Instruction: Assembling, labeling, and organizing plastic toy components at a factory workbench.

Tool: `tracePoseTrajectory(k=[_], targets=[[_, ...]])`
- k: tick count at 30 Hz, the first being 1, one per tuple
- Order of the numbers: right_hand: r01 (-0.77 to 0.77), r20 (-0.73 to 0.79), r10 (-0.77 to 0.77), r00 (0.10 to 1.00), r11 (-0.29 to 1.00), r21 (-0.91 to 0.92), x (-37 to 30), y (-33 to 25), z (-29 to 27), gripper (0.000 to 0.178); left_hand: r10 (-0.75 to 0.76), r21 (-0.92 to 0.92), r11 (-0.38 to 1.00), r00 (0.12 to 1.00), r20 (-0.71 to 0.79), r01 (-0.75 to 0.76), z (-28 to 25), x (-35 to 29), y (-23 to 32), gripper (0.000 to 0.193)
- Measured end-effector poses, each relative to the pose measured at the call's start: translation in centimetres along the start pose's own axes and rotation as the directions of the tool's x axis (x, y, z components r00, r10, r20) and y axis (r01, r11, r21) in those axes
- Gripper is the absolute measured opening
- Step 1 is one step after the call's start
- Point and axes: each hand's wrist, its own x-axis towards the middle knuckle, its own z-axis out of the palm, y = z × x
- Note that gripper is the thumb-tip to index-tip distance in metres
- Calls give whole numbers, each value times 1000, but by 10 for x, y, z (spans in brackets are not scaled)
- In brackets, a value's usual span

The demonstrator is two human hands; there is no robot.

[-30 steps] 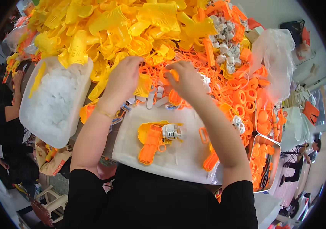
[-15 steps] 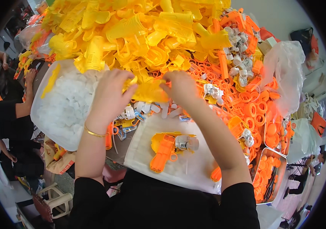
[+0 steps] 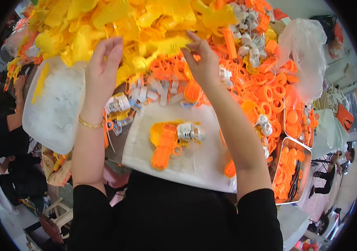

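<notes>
Over the pile of yellow plastic shells (image 3: pixel 120 14), my right hand (image 3: pixel 203 60) pinches the end of a yellow plastic shell (image 3: pixel 168 46) between thumb and fingers. My left hand (image 3: pixel 103 67), a gold bangle at its wrist, is apart from that shell, its fingers stretched out and holding nothing that I can see. Between my forearms, on a white padded mat (image 3: pixel 145 146), lies a partly assembled toy gun (image 3: pixel 166 144). It has a yellow half-shell, an orange grip with a ring-shaped trigger, and a white-and-clear mechanism.
A white tub (image 3: pixel 57 100) of whitish translucent pieces stands at the left. Orange rings (image 3: pixel 266 94) and parts heap up at the right, by a metal tray (image 3: pixel 308 167) with orange discs and scissors. A clear plastic bag (image 3: pixel 304 54) stands behind. Another person (image 3: pixel 7 121) works far left.
Both hands were at a yellow shell; now my left hand has come away to the left, and the right holds a shell farther up over the pile. The whole view has shifted slightly.
</notes>
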Motion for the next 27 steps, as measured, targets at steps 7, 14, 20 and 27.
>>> tracePoseTrajectory(k=[7, 14, 20, 27], targets=[[469, -38, -502, 864, 830, -302, -2, -25, -6, 26, 87, 619, 701, 905, 417, -353, 19, 19, 13, 73], [111, 347, -181, 920, 971, 212, -71, -92, -94, 41, 134, 477, 748, 809, 573, -462, 33, -63, 53, 68], [-213, 652, 190, 734, 976, -44, -113, -78, -104, 56, 120, 403, 796, 770, 626, -452, 47, -109, 41, 66], [-34, 638, 82, 766, 996, -87, -120, -64, -99, 51, 96, 414, 781, 746, 659, -467, 54, -116, 22, 67]])
